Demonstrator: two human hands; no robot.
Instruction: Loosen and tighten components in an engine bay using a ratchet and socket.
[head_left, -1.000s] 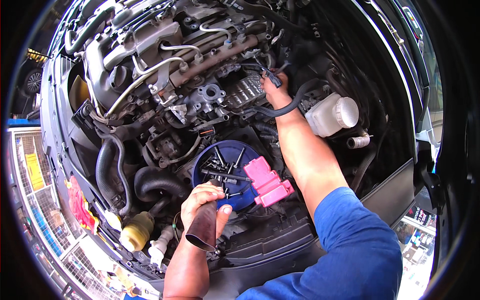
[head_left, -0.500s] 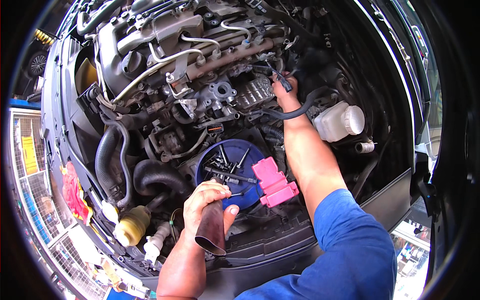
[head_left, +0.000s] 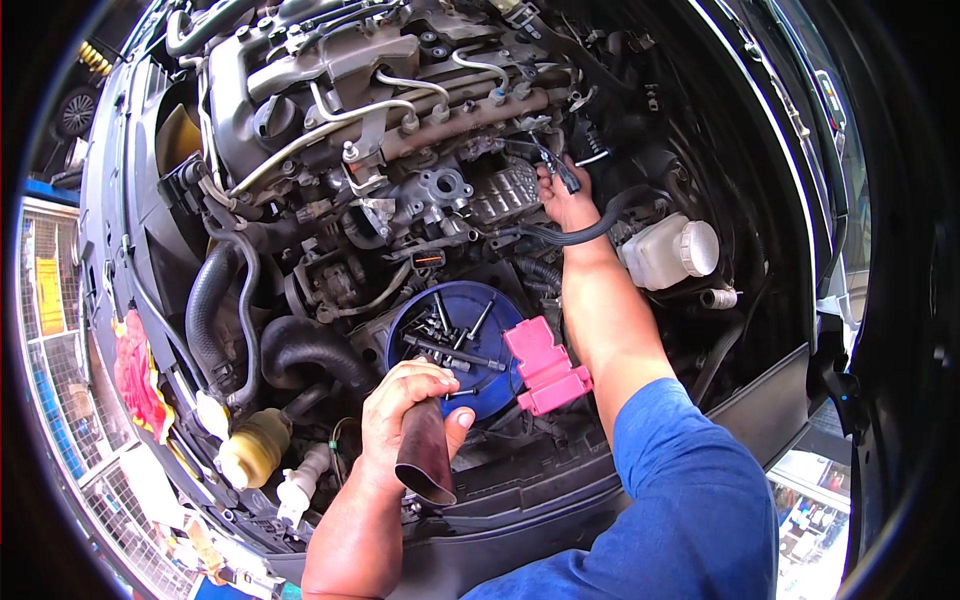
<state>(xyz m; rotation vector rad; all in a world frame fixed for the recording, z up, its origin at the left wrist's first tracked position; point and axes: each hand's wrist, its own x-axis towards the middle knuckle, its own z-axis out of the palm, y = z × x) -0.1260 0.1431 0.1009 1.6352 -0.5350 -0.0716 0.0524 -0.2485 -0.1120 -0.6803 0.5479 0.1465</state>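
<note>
My left hand is closed on a dark metal tube with an open, oval lower end, just in front of a blue round tray holding several bolts and a black extension bar. My right hand reaches deep into the engine bay beside a ribbed metal shield, its fingers curled and partly hidden behind a black wiring connector; what they grip cannot be made out. A black hose crosses over my right wrist. A pink plastic cover lies on the tray's right side.
The engine fills the upper middle. A white reservoir is right of my forearm; a yellowish reservoir and thick black hoses are at left. A red-and-yellow cloth lies on the left edge, near wire-mesh shelving.
The view has shifted slightly. My right hand has moved a little, with more of its curled fingertips showing now. My left hand stays on the tube.
</note>
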